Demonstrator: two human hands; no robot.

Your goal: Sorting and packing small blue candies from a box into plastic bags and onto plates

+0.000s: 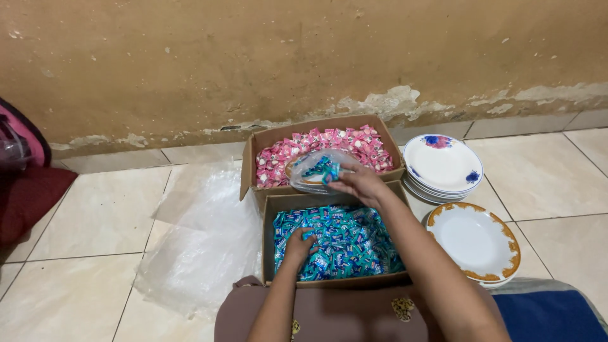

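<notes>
A cardboard box (269,215) in front of me is full of blue wrapped sweets (345,240). My left hand (299,244) is down among them, fingers curled into the pile. My right hand (361,183) reaches over the far edge of this box and holds a plate wrapped in clear plastic (313,171) that carries a few blue sweets. That plate hovers over a second cardboard box (250,164) filled with pink wrapped sweets (285,155).
A stack of white plates with blue flowers (443,166) and a white plate with a gold rim (475,240) lie on the tiled floor to the right. Crumpled clear plastic sheets (199,244) lie left of the boxes. A peeling wall stands behind; red fabric (25,196) is far left.
</notes>
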